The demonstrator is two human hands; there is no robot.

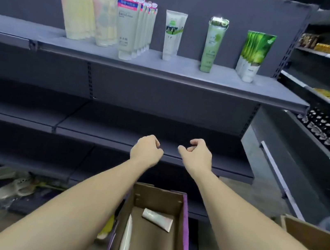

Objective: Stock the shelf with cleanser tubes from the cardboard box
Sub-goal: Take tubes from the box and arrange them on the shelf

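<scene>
On the grey upper shelf [168, 71] stand rows of cleanser tubes: pale yellow tubes [75, 13], pink-topped white tubes [130, 26], a white tube with a cow print [172, 35], a light green tube [212, 43] and bright green tubes [255, 55]. Below me sits the open cardboard box [184, 225] with a purple side. Two tubes lie inside it: a white one [126, 235] along the left wall and a pale pink-tinted one [157, 219] near the back. My left hand [147, 151] and my right hand [197, 154] hover above the box, fingers curled, holding nothing.
Two lower grey shelves [115, 132] run below the stocked one. A side rack [327, 133] on the right carries small dark jars and orange packets. A second cardboard box [314, 239] is at the right. Plastic bags [12, 185] lie on the floor at the left.
</scene>
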